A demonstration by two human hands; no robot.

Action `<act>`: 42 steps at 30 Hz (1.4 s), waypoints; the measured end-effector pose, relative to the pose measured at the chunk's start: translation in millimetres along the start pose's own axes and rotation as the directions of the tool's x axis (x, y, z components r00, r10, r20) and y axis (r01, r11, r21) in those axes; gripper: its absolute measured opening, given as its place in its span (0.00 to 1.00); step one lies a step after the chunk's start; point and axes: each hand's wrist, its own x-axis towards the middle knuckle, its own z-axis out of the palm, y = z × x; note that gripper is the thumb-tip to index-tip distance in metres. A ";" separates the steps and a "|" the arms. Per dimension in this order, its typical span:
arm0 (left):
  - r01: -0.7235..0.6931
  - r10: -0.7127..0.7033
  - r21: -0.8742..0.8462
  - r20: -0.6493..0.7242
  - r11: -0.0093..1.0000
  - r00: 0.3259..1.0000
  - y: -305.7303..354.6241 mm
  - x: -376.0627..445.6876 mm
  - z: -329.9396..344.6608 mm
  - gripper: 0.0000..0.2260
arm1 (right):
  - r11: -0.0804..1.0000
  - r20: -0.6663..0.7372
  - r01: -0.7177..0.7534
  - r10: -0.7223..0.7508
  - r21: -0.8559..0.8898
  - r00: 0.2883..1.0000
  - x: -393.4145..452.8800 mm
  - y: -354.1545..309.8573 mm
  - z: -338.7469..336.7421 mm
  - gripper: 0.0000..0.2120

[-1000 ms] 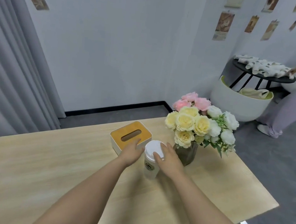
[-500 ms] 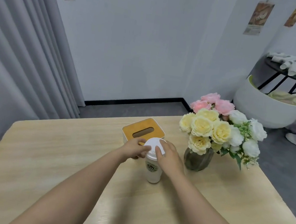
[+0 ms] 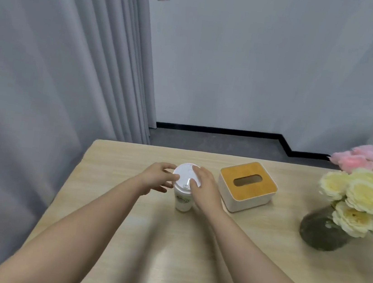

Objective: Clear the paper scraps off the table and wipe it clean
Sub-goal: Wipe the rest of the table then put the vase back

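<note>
Head view of a light wood counter point(image 3: 190, 248). A white paper cup point(image 3: 183, 199) with a white lid point(image 3: 185, 175) stands upright near the far left corner, both forearms reaching to it from the near edge. The left hand point(image 3: 156, 179) lies against the lid's left rim, its thumb on the lid's top and its fingers curled beside the cup wall; the frame is blurred, so whether they clasp it cannot be told for certain. The right hand point(image 3: 203, 186) grips the cup from the right, thumb over the lid and fingers wrapped behind. Just beside that hand, toward the far edge, sits a white tissue box point(image 3: 247, 187) with an orange slotted top. At the right edge stands a dark vase point(image 3: 322, 230) of yellow and pink flowers point(image 3: 363, 195). A grey curtain point(image 3: 60, 65) hangs past the left edge.
</note>
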 end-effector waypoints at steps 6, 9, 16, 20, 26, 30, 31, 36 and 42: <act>-0.007 -0.018 -0.139 -0.178 0.990 0.984 -28.9 6.2 -105.6 0.16 | 0.987 0.010 -0.013 0.012 0.162 1.000 51.1 -79.4 75.4 0.28; -0.024 -0.017 -0.185 -0.216 0.982 0.976 -38.2 14.3 -156.5 0.16 | 0.973 0.037 -0.042 0.035 0.228 0.999 80.3 -113.5 110.5 0.27; -0.045 -0.033 -0.226 -0.329 0.973 0.944 -51.7 50.2 -268.2 0.14 | 0.960 0.105 -0.009 -0.021 0.280 0.994 156.8 -186.4 188.0 0.19; -0.066 -0.036 -0.253 -0.378 0.965 0.925 -57.3 77.5 -305.1 0.13 | 0.961 0.115 -0.018 -0.015 0.276 0.993 197.6 -206.3 218.8 0.18; -0.054 -0.084 -0.307 -0.419 0.950 0.904 -65.0 112.7 -332.4 0.15 | 0.965 0.144 -0.043 0.005 0.258 0.990 241.7 -218.0 249.4 0.21; -0.051 -0.104 -0.324 -0.443 0.945 0.890 -69.6 126.0 -339.1 0.15 | 0.967 0.158 -0.051 0.012 0.248 0.987 257.2 -219.7 259.2 0.22; -0.045 -0.108 -0.320 -0.445 0.946 0.889 -70.8 128.0 -339.6 0.15 | 0.969 0.163 -0.051 0.011 0.243 0.987 259.7 -218.8 260.6 0.22; -0.018 -0.124 -0.306 -0.436 0.952 0.891 -71.7 134.7 -341.4 0.19 | 0.979 0.166 -0.033 -0.001 0.202 0.986 267.4 -216.9 267.6 0.21; -0.029 -0.112 -0.290 -0.458 0.957 0.882 -69.8 134.7 -344.2 0.18 | 0.974 0.166 -0.040 0.003 0.225 0.986 267.4 -224.3 270.4 0.23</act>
